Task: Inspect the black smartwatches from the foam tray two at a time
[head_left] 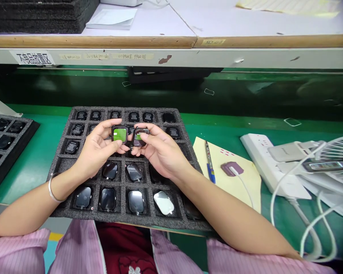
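Note:
My left hand (101, 146) is closed on a square smartwatch body (120, 134) with a lit green screen, thumb on its lower edge. Beside it, my right hand (156, 148) grips a second watch body (139, 137), whose face also shows some green behind my thumb. Both are held close together above a dark grey foam tray (100, 212). In its square pockets lie several black watch bodies, such as a dark-faced one (108, 198) and a pale reflecting one (164, 202). Those in the far rows show small white text. My hands and forearms hide some pockets.
At the left stands another foam tray (5, 163) with watches. To the right, yellow paper (248, 182) carries a blue pen (210, 161) and a purple charger block (232, 168). Farther right are a white power strip (270, 160), cables and a fan (337, 148). A shelf edge (171, 57) crosses behind.

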`<action>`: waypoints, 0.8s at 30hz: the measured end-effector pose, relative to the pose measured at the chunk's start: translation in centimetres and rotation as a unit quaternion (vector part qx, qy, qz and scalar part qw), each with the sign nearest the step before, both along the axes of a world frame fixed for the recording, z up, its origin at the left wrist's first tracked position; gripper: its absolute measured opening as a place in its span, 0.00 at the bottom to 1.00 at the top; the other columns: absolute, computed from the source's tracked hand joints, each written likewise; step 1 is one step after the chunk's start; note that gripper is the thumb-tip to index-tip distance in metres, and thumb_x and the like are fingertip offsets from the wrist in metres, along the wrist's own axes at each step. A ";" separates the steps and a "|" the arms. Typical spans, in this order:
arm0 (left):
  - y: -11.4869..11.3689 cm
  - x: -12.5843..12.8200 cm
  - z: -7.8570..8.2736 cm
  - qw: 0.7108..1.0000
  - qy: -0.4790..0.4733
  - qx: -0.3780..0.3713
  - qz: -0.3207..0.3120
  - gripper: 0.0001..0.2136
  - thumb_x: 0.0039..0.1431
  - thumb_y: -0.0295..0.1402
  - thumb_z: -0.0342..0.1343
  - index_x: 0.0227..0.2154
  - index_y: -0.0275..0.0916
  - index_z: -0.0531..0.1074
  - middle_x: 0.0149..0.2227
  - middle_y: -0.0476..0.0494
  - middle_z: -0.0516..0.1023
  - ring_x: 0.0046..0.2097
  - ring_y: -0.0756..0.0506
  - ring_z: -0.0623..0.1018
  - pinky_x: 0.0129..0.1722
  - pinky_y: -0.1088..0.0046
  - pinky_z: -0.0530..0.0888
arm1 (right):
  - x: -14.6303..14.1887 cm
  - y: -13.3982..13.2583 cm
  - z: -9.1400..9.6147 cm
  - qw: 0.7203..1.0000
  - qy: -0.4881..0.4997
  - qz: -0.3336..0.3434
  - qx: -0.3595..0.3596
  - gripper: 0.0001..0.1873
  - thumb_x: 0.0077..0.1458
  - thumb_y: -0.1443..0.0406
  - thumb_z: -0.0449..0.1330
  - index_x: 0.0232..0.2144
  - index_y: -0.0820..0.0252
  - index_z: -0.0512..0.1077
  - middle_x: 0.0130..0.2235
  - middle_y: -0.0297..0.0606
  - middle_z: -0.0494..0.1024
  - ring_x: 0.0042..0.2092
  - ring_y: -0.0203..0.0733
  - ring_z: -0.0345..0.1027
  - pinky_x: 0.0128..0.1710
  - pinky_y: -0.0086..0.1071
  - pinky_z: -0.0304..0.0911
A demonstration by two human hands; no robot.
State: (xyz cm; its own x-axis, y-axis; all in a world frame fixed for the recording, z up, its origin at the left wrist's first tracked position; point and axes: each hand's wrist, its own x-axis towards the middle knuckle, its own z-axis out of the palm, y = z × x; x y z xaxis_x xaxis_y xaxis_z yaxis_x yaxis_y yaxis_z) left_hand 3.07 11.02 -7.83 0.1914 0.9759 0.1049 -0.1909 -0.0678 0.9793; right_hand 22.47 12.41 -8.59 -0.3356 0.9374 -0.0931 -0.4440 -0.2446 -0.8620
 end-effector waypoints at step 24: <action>0.0 0.1 1.1 0.995 -0.018 -0.097 0.032 0.21 0.58 0.38 0.62 0.52 0.35 0.73 0.32 0.48 0.83 0.28 0.45 0.86 0.31 0.71 0.85 | 0.0 0.0 0.0 0.999 -0.030 0.000 0.015 0.24 0.50 0.56 0.77 0.43 0.56 0.72 0.34 0.30 0.83 0.26 0.34 0.73 0.28 0.30 0.65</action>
State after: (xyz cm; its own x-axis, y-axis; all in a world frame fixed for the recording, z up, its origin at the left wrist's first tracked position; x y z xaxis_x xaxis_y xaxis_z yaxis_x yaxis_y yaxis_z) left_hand 3.16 11.03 -6.68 0.1275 0.9885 -0.0817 -0.2276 0.1093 0.9676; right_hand 22.50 12.41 -8.60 -0.3307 0.9399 -0.0850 -0.3919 -0.2187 -0.8936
